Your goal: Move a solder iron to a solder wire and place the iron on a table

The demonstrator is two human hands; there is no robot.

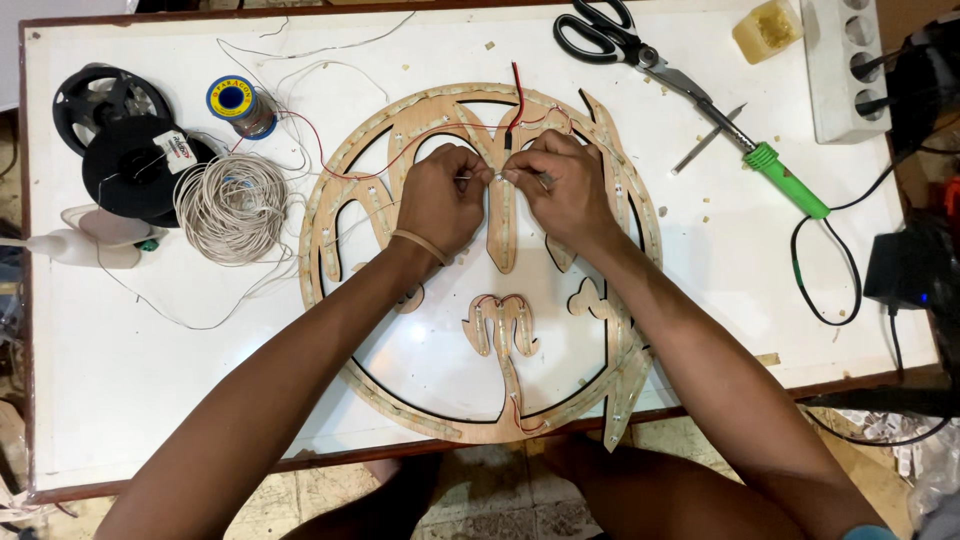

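Centrally, thin wire (497,177) pinched between left hand (440,200), right hand (560,190) (over wooden cutout (330,240)).

Small electronics/craft workshop, hobby-bench sort. White worktop (120,380), scuffed, bits of debris on it. Both hands (500,195) pinch thin wire over a round laser-cut wood panel (480,420) w/ red wiring run along it. Up and right of the grip: green soldering iron (775,170), black scissors (610,38), a tub of yellowish flux-like stuff (768,28), power strip (845,65). Left of the grip: solder spool (238,103), white wire coil (233,207), black reels (120,150). Far right: black adapter (910,268) w/ cables. Tiled floor below the bench edge.
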